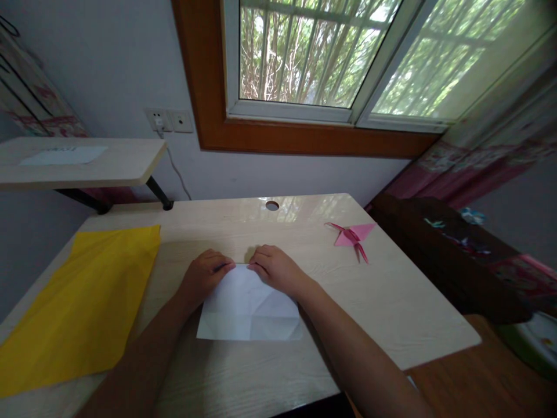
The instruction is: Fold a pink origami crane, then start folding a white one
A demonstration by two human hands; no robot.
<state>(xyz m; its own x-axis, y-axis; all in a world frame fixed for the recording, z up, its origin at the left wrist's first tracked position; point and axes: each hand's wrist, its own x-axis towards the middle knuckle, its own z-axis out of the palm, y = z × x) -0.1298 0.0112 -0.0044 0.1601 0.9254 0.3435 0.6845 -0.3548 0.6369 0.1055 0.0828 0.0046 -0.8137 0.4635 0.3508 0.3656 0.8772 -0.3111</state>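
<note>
White paper point(250, 310) lies mid-table, both hands pinching its far edge: left hand point(204, 276) and right hand point(276, 268) fingers pressed together on the fold. Creasing seems underway; next likely needs firm, even pressing.

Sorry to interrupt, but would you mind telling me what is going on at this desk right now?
A person is folding a white sheet of paper on a light wooden desk. The left hand and right hand both press down on the sheet's far edge, fingertips nearly meeting; the paper already shows creases. A large yellow sheet lies flat to the left, and a finished pink paper crane sits to the right, apart from the hands.
</note>
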